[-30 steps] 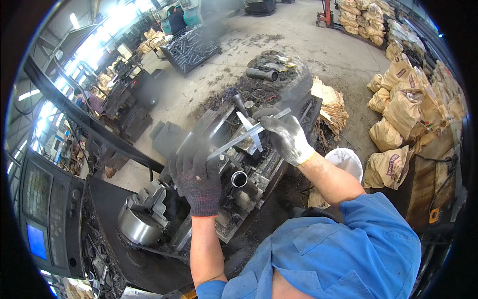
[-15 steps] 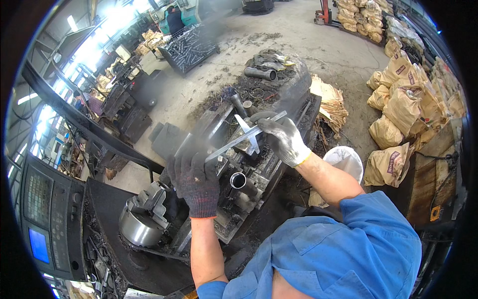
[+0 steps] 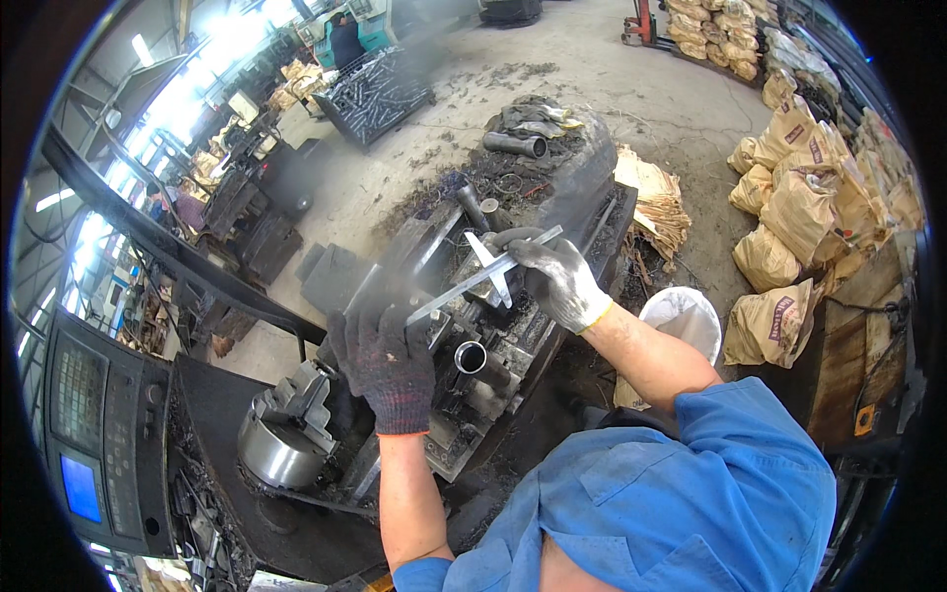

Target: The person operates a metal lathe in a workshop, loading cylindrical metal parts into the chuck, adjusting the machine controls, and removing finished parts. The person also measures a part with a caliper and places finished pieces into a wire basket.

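A silver caliper (image 3: 462,289) is held at a slant in front of me, its crosswise jaws pointing up and down near the middle of its beam. My right hand (image 3: 560,279), in a white glove with grey fingers, is closed round the upper right part of the beam. At the beam's lower left end is my left hand (image 3: 387,367), in a dark knit glove with an orange cuff. Its fingers look stretched out, though a blur covers the tips; whether they touch the caliper I cannot tell. A metal tube (image 3: 472,357) stands upright on the machine just below the caliper.
A lathe chuck (image 3: 284,446) with stepped jaws sits left of my left forearm, beside a control panel (image 3: 87,424) with a lit blue screen. Metal chips and a lying tube (image 3: 515,145) cover the machine's far end. A white bucket (image 3: 688,318) and brown sacks (image 3: 769,326) stand on the right.
The caliper and my right hand have shifted very slightly left and down. My left hand stays nearly in place.
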`<state>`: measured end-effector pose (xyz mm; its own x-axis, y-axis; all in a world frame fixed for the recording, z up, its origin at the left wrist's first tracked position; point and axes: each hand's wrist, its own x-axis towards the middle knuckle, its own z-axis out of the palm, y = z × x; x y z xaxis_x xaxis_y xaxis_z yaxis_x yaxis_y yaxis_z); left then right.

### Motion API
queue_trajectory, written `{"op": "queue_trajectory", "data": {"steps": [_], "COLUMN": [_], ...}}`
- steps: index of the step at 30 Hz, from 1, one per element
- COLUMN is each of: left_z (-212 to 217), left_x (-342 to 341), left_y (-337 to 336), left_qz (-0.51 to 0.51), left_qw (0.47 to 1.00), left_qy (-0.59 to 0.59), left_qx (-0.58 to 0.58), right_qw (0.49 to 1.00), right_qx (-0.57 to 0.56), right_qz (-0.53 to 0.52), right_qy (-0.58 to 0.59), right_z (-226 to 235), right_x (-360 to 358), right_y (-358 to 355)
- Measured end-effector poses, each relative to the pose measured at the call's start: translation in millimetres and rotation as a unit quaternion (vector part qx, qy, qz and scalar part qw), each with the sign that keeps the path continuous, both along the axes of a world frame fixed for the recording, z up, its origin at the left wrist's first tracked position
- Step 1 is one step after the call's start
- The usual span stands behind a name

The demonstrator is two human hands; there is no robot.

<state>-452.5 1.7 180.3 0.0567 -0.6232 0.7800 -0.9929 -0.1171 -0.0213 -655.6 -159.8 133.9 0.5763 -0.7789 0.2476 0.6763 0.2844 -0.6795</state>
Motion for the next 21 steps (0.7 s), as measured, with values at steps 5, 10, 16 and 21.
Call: {"op": "queue_trajectory", "data": {"steps": [5,10,16,21], "left_z": [-7.3,-5.6,-0.7,-55.6], "left_x": [2.2,0.2,-18.3,-37.3], "left_y": [1.6,-2.1,7.4,86.1], "left_qz": [-0.010,0.000,-0.018,0.008], "left_qw": [0.999,1.000,0.996,0.965], "left_qy": [0.037,0.022,0.084,0.263], "left_qx": [0.028,0.015,-0.004,0.013], "right_qw": [1.000,0.999,0.949,0.961], "right_qx": [0.008,0.010,-0.229,0.155], "right_qz": [-0.004,-0.040,-0.212,-0.212], "right_qy": [0.004,0.012,0.049,-0.083], "right_z": [-1.4,-12.6,-26.0,-34.9], "right_x": [1.8,9.8,-11.5,-41.7], "right_y": [1.6,-5.0,-34.3,-157.5]}}
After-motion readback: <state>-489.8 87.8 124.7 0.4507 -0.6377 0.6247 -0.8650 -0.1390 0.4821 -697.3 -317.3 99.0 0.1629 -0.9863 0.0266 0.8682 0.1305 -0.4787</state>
